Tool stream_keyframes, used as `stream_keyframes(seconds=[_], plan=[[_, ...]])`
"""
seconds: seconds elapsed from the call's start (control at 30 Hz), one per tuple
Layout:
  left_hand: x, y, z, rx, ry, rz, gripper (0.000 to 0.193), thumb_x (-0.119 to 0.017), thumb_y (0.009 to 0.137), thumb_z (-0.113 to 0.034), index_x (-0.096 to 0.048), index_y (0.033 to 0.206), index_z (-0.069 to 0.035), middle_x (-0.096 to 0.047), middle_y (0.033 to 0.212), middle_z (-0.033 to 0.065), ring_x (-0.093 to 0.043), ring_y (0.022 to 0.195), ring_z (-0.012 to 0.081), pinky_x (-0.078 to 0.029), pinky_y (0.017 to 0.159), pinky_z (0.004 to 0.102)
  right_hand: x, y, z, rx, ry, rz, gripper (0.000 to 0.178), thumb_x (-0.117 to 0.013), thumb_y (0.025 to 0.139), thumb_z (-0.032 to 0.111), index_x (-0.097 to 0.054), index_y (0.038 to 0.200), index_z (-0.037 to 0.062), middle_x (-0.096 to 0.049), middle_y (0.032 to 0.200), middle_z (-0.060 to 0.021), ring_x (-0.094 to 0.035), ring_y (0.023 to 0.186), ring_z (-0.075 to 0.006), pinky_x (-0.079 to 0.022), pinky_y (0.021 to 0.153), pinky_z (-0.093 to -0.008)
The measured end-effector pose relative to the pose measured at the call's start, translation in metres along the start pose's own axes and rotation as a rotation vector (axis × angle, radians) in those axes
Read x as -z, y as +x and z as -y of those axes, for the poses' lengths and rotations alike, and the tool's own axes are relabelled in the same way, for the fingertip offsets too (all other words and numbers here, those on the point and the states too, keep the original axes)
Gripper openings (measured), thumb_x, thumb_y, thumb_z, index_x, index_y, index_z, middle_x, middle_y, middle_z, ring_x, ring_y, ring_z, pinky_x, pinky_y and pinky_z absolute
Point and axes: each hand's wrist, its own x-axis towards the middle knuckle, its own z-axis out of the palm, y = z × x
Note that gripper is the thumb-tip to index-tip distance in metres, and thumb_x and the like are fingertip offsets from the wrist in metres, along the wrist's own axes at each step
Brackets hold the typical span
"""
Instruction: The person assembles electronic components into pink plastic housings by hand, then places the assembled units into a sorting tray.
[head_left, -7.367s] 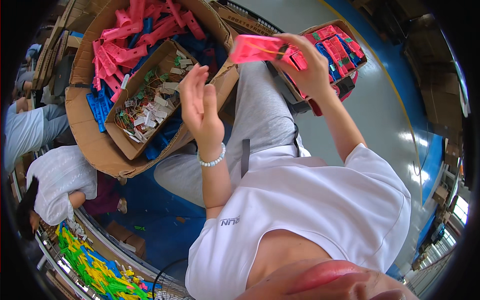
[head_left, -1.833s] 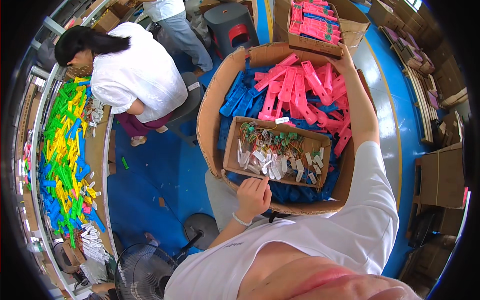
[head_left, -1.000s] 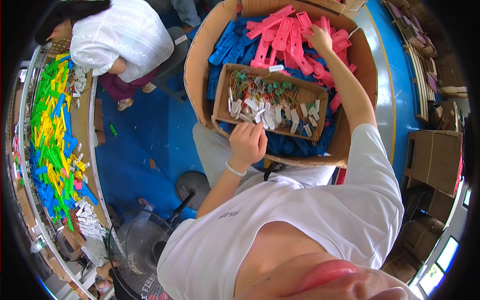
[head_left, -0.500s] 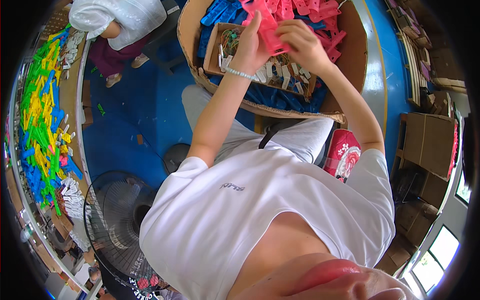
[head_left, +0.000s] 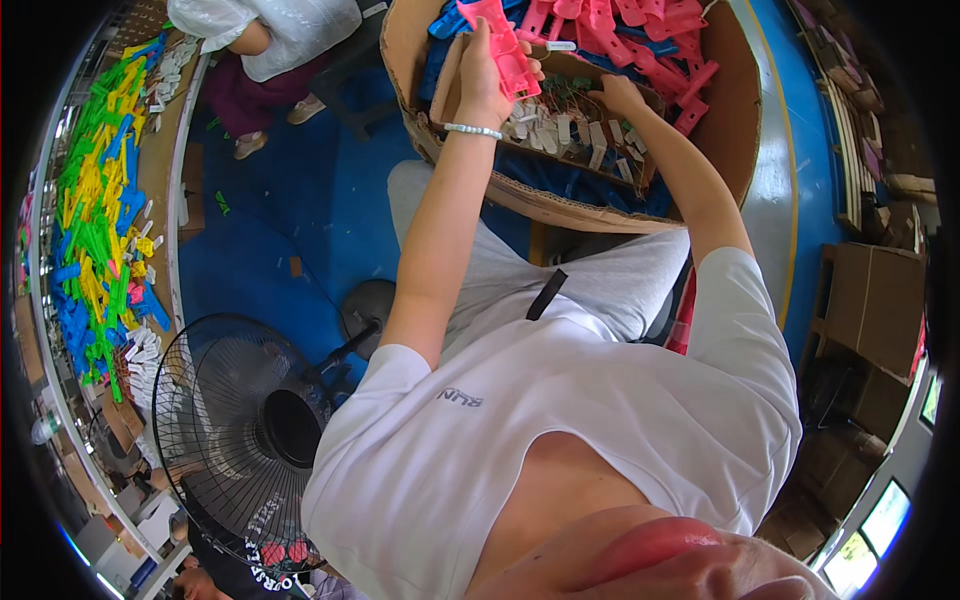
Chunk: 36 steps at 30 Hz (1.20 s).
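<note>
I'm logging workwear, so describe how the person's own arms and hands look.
The arms come out of the short, loose white sleeves of a T-shirt and are bare below them. The left hand and right hand wear no gloves. A bracelet of pale, round beads circles the left wrist; the right wrist shows none.

The far side of the large carton (head_left: 570, 209) and the head of the seated co-worker (head_left: 295, 35) are cut off by the upper edge; whether any wired white piece (head_left: 598, 143) is gripped by the right hand (head_left: 622, 96) cannot be made out.
</note>
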Motion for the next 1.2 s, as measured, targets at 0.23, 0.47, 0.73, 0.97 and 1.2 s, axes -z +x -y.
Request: stream_keyframes(seconds=[0.23, 0.47, 0.73, 0.97, 1.2], plan=[[-0.005, -0.003, -0.002, -0.008, 0.061, 0.066, 0.051, -0.040, 0.101, -0.055, -0.053, 0.112, -0.007, -0.063, 0.081, 0.0113, -0.062, 0.064, 0.0269, -0.052, 0.064, 0.0428, 0.013, -0.004, -0.001, -0.002, 0.341, -0.210, 0.019, -0.069, 0.083, 0.017, -0.071, 0.097, 0.0056, -0.070, 0.095, -0.0206, -0.068, 0.094, -0.0359, -0.053, 0.083, -0.0443], [-0.018, 0.005, 0.000, -0.178, 0.238, 0.150, 0.028, -0.069, 0.090, -0.018, -0.055, 0.110, -0.004, -0.064, 0.083, 0.0096, -0.066, 0.068, 0.0196, -0.054, 0.053, 0.0324, 0.121, -0.049, 0.046, 0.210, 1.180, -0.390, 0.024, -0.069, 0.088, 0.008, -0.070, 0.111, 0.0008, -0.073, 0.100, -0.0083, -0.068, 0.088, -0.0128, -0.053, 0.081, -0.0259], [-0.062, 0.029, 0.007, -0.462, 0.687, 0.316, 0.041, -0.077, 0.079, -0.007, -0.055, 0.113, -0.002, -0.067, 0.092, 0.0065, -0.067, 0.075, 0.0128, -0.055, 0.060, 0.0260, 0.181, -0.078, 0.076, 0.374, 1.422, -0.457, 0.024, -0.069, 0.088, 0.003, -0.069, 0.111, -0.0025, -0.072, 0.098, -0.0075, -0.067, 0.087, -0.0123, -0.054, 0.081, -0.0244], [-0.076, 0.038, 0.006, -0.494, 0.654, 0.346, 0.034, -0.074, 0.080, -0.003, -0.057, 0.109, -0.002, -0.068, 0.091, 0.0058, -0.066, 0.073, 0.0117, -0.055, 0.064, 0.0261, 0.178, -0.067, 0.069, 0.239, 1.636, -0.496, 0.023, -0.067, 0.091, 0.005, -0.068, 0.111, -0.0048, -0.070, 0.095, -0.0104, -0.067, 0.082, -0.0148, -0.056, 0.077, -0.0256], [-0.061, 0.049, 0.009, -0.055, 0.293, 0.381, 0.033, -0.072, 0.080, 0.000, -0.058, 0.109, -0.003, -0.068, 0.089, 0.0095, -0.068, 0.069, 0.0183, -0.058, 0.058, 0.0299, 0.176, -0.068, 0.064, 0.471, 1.879, -0.242, 0.022, -0.064, 0.093, 0.004, -0.068, 0.113, -0.0024, -0.068, 0.109, -0.0079, -0.065, 0.096, -0.0148, -0.054, 0.087, -0.0290]])
